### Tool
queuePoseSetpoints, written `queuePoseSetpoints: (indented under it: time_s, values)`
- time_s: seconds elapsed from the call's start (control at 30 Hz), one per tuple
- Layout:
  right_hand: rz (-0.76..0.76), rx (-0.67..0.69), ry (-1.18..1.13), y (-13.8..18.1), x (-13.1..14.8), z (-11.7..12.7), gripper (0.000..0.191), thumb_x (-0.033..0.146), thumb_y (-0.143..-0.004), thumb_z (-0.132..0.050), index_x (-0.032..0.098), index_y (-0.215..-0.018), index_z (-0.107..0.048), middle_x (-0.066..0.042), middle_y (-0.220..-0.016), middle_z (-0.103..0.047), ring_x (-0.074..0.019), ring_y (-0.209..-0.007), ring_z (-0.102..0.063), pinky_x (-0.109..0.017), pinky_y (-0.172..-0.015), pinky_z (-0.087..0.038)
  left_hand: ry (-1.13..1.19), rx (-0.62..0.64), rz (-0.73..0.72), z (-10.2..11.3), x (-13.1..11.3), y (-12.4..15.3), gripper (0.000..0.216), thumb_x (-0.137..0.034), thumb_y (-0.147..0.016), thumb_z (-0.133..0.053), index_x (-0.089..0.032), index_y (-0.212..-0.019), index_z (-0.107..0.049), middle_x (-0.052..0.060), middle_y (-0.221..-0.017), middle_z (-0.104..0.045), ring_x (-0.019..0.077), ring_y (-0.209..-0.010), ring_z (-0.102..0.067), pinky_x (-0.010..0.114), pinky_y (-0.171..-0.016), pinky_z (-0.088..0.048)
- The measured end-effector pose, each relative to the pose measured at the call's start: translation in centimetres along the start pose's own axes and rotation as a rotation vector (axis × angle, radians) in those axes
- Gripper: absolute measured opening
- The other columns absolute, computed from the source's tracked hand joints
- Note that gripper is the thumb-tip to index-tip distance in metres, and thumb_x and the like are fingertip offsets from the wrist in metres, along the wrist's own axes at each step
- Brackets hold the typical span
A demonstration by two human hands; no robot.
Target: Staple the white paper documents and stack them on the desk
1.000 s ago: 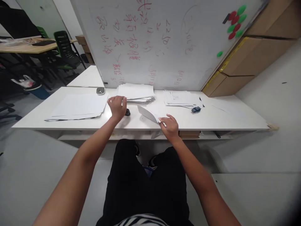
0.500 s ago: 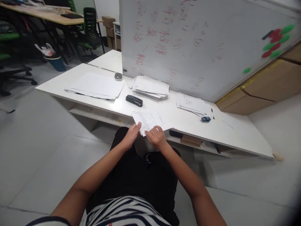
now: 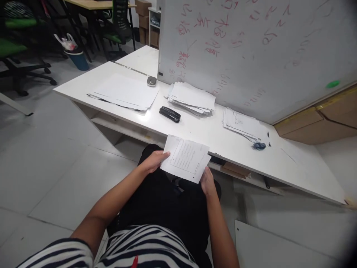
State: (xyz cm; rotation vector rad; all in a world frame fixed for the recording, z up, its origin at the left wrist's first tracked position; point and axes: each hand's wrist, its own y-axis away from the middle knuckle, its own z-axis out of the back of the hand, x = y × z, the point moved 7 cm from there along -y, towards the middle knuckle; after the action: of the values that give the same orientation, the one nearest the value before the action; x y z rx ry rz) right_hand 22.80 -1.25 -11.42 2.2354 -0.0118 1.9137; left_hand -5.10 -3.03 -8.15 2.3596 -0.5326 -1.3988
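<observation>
Printed sheets of paper (image 3: 185,158) are held between my two hands, above my lap at the desk's front edge. My left hand (image 3: 154,160) grips their left edge, thumb on top. At the right edge my right hand (image 3: 208,181) has its thumb against the paper, fingers underneath and mostly hidden. One sheet's corner sticks out beyond the top one on the right. Beyond the sheets, a black stapler (image 3: 170,114) lies on the desk. A thick paper stack (image 3: 192,97) sits behind it, and a smaller printed stack (image 3: 242,123) is to the right.
The white desk (image 3: 200,130) runs across, with open shelves under it. Large white sheets (image 3: 125,91) and a mouse (image 3: 151,81) lie at left. A dark blue crumpled object (image 3: 259,146) is at right. A whiteboard (image 3: 251,56) and cardboard boxes (image 3: 320,123) stand behind.
My right hand has moved right and down to the papers' right edge. The sheets now lie flatter and more fully in view. The camera view has shifted.
</observation>
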Motion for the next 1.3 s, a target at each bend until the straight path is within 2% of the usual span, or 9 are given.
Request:
queuePoseSetpoints:
  time_s: [0.1, 0.2, 0.3, 0.43, 0.53, 0.8, 1.03, 1.1, 1.3]
  values:
    - [-0.208, 0.093, -0.133, -0.2, -0.1, -1.4, 0.045, 0.050, -0.069, -0.080, 0.022, -0.102, -0.070, -0.007, -0.104, -0.076, -0.0270, -0.100, -0.071, -0.044, -0.088, -0.059, -0.092, -0.019, -0.036, 0.1, 0.5, -0.1, 0.044, -0.052, -0.070, -0.079, -0.011, -0.086, -0.076, 0.015, -0.088, -0.077, 0.0280, -0.083, -0.072, 0.043, -0.082, -0.057]
    - [-0.233, 0.086, -0.117, -0.9, 2.5, -1.9, 0.044, 0.041, -0.064, -0.085, 0.020, -0.101, -0.072, -0.008, -0.101, -0.077, -0.0281, -0.090, -0.073, -0.046, -0.085, -0.061, -0.222, -0.067, -0.130, 0.3, -0.4, -0.2, 0.044, -0.055, -0.074, -0.075, -0.014, -0.088, -0.076, 0.013, -0.093, -0.077, 0.0271, -0.086, -0.071, 0.042, -0.083, -0.056]
    - [-0.037, 0.051, -0.058, -2.2, 8.0, -2.2, 0.044, 0.039, -0.064, -0.086, 0.020, -0.100, -0.072, -0.007, -0.103, -0.076, -0.0268, -0.091, -0.073, -0.046, -0.087, -0.060, -0.325, -0.079, -0.278, -1.1, -4.1, 0.2, 0.045, -0.055, -0.074, -0.074, -0.015, -0.094, -0.076, 0.011, -0.099, -0.077, 0.0270, -0.092, -0.070, 0.041, -0.086, -0.054]
    - [0.356, -0.050, 0.111, -3.9, 16.7, -2.9, 0.040, 0.044, -0.070, -0.081, 0.019, -0.099, -0.070, -0.007, -0.099, -0.076, -0.0251, -0.094, -0.070, -0.044, -0.089, -0.056, -0.429, -0.050, -0.549, -5.3, -11.8, 1.3, 0.049, -0.055, -0.077, -0.071, -0.016, -0.106, -0.073, 0.010, -0.108, -0.075, 0.0282, -0.106, -0.067, 0.041, -0.094, -0.051]
    - [0.549, -0.127, 0.223, -5.0, 19.7, -3.9, 0.040, 0.047, -0.075, -0.076, 0.018, -0.102, -0.066, -0.008, -0.097, -0.074, -0.0238, -0.094, -0.068, -0.041, -0.088, -0.054, -0.491, -0.055, -0.723, -7.8, -15.7, 1.2, 0.052, -0.054, -0.079, -0.069, -0.016, -0.115, -0.070, 0.010, -0.118, -0.072, 0.0277, -0.114, -0.064, 0.040, -0.100, -0.048]
    - [0.527, 0.030, 0.433, -7.2, 14.2, -7.1, 0.038, 0.052, -0.081, -0.062, 0.018, -0.097, -0.065, -0.009, -0.097, -0.073, -0.0245, -0.091, -0.066, -0.041, -0.086, -0.052, -0.571, -0.184, -0.638, -6.5, -12.6, -4.5, 0.043, -0.050, -0.079, -0.066, -0.014, -0.101, -0.072, 0.008, -0.101, -0.074, 0.0254, -0.099, -0.066, 0.036, -0.086, -0.052]
    - [0.813, -0.358, 0.457, -4.6, 22.4, -5.9, 0.038, 0.056, -0.089, -0.053, 0.022, -0.104, -0.060, -0.007, -0.093, -0.070, -0.0219, -0.089, -0.067, -0.033, -0.079, -0.052, -0.638, -0.294, -1.056, -10.8, -18.5, -0.7, 0.046, -0.058, -0.087, -0.056, -0.017, -0.098, -0.072, 0.005, -0.096, -0.073, 0.0234, -0.097, -0.064, 0.033, -0.086, -0.049]
    - [0.851, -0.419, 0.469, -4.6, 23.0, -5.8, 0.039, 0.057, -0.090, -0.051, 0.023, -0.107, -0.058, -0.008, -0.093, -0.070, -0.0224, -0.089, -0.067, -0.034, -0.078, -0.052, -0.717, -0.315, -1.121, -11.3, -19.2, -0.3, 0.046, -0.058, -0.089, -0.053, -0.018, -0.100, -0.072, 0.006, -0.098, -0.073, 0.0240, -0.100, -0.064, 0.033, -0.088, -0.048]
    - [0.635, -0.205, 0.471, -7.3, 15.7, -5.7, 0.043, 0.053, -0.086, -0.057, 0.022, -0.116, -0.055, -0.009, -0.098, -0.070, -0.0224, -0.088, -0.066, -0.034, -0.077, -0.051, -0.784, -0.313, -0.882, -7.9, -15.7, -4.2, 0.041, -0.050, -0.091, -0.053, -0.017, -0.108, -0.070, 0.009, -0.109, -0.072, 0.0260, -0.106, -0.064, 0.035, -0.091, -0.048]
